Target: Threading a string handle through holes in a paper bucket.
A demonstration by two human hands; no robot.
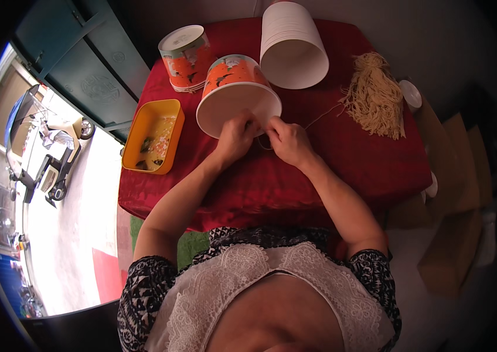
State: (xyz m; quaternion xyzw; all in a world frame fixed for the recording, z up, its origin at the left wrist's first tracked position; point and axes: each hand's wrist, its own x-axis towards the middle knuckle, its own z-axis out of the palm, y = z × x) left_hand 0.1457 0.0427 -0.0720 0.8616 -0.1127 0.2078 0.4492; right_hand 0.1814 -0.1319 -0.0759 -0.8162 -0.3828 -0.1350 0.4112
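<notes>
Pinching the thin cord (pixel 319 119) at the rim of the paper cup (pixel 238 97) lying on the red table (pixel 342 158), your left hand (pixel 235 138) and right hand (pixel 288 141) are both closed; keep the cord taut and steady the cup.

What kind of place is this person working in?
Probably a small home or doorway workshop for hand piecework: a low table under a red cloth holds paper buckets, a stack of white ones and a bundle of cord, beside an open door onto a street.
</notes>
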